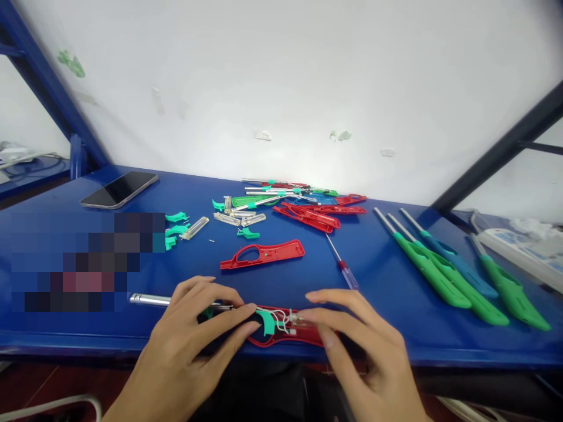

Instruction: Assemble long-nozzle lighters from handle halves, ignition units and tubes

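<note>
At the table's front edge lies an open red lighter half (270, 340) with a teal trigger (266, 322), white wires and a small clear part (294, 318) inside. A silver tube (150, 299) sticks out to its left. My left hand (200, 334) is closed on the lighter's left part, its thumb and fingertips by the trigger. My right hand (358, 340) pinches the clear part at the right, thumb below and index finger above. Behind them lies a loose red shell half (264, 254). The fingers partly hide the red half.
A screwdriver (342, 264) lies behind my right hand. Green lighters (433, 272) and a blue one (461, 261) are at the right. Clear tanks (194, 228), teal triggers (248, 233) and red shells (310, 217) lie farther back. A phone (121, 189) rests at the back left.
</note>
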Tool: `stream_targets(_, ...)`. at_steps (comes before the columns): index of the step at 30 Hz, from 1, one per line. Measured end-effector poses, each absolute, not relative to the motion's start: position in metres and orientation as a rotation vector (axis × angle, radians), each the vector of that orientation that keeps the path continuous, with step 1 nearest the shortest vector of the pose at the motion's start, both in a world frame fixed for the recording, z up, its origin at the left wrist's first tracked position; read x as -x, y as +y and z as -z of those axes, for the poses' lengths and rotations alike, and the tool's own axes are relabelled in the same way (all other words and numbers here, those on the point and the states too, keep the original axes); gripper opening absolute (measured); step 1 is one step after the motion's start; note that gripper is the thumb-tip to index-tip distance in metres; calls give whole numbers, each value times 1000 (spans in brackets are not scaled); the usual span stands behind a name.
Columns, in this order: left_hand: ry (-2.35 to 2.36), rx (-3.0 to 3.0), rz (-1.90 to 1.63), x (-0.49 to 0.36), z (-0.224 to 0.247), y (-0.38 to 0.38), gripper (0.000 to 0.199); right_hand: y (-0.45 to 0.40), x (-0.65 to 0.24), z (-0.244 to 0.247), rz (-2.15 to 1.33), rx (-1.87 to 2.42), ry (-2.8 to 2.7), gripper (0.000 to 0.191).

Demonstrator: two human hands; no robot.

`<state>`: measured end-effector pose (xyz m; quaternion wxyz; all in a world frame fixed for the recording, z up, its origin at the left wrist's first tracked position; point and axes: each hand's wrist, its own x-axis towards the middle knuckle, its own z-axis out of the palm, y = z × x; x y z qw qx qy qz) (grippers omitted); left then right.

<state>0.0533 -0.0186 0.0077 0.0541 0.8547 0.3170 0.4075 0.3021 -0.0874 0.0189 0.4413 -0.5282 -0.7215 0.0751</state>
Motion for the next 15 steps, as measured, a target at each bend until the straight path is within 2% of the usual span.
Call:
stream_targets(3, 972, -2600, -1233, -53, -7, -19, 19, -77, -313, -27, -298, 1387, -1759, 23)
stream_targets(6, 1007, -2575, -1201, -51, -6, -21, 22, -52, -323, -39, -375, 1446, -1943, 28)
stream_targets(12, 1117, -2536, -1170, -49, -1, -22, 29, 1, -325, -49, -168, 1421, -2305, 42)
stream_targets(15, 1154, -2523, -1190, -48, 0, -24, 30, 13, -323, -46, -71, 1386, -2395, 40)
